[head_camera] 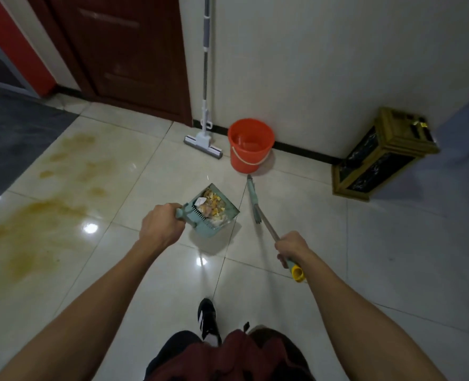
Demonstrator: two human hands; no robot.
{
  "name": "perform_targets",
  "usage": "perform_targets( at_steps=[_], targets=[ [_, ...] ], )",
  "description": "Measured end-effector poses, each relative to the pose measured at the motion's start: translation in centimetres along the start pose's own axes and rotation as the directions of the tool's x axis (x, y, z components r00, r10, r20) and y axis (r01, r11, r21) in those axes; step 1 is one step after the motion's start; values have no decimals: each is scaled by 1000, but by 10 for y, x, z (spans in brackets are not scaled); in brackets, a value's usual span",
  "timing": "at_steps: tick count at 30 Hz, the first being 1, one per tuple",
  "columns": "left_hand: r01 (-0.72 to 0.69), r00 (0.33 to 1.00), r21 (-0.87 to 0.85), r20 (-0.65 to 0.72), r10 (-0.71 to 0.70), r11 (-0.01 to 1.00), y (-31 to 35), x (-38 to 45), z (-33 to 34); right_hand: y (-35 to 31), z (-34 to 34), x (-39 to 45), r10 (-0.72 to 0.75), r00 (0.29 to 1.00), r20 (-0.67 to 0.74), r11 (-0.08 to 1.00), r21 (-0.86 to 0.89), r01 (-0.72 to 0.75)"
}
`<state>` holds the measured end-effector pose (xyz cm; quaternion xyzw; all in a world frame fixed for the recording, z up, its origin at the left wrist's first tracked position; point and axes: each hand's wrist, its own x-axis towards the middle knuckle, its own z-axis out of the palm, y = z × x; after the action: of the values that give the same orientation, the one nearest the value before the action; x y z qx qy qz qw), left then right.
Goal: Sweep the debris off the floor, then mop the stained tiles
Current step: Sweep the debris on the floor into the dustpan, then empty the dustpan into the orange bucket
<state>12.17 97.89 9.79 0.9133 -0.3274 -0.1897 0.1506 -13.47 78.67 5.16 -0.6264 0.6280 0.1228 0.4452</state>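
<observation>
The floor [283, 270] is pale glossy tile, and a broad yellow-brown stain [43, 213] spreads over the tiles at the left, from near the dark mat edge down toward the bottom left. The wall [338, 64] runs along the far side, with a dark red door [123, 50] to its left.

A bin [382, 155] with a gold frame and dark panels stands against the wall at the right; its inside cannot be seen from here. A mop [204, 138] leans upright at the corner by the door, its flat sponge head resting on the floor. Just right of the mop head stands an orange bucket [250, 145], upright and open, with its handle hanging down the front; it seems to hold some water, though that is hard to tell.

The left hand [160, 225] is clenched round the handle of a pale green dustpan [214, 213], held above the floor in the middle of the view with its shadow beneath it. The pan holds the debris [211, 206]: a heap of yellow, orange and whitish scraps, with a bit of white paper among them, packed against the pan's back wall behind its comb teeth.

The right hand [289, 247] grasps the broom [255, 204] near the top of its thin handle, whose yellow end cap sticks out behind the wrist. The broom slants away, its narrow green head pointing at the floor just in front of the bucket, right of the dustpan and apart from it.

A black shoe [207, 317] with white stripes shows at the bottom.
</observation>
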Motion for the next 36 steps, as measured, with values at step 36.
perform_targets(
  at_steps=[36],
  targets=[
    [-334,900,320,-171,401,886,246,344,-76,-125,-169,235,159,987,0,862,487,-139]
  ],
)
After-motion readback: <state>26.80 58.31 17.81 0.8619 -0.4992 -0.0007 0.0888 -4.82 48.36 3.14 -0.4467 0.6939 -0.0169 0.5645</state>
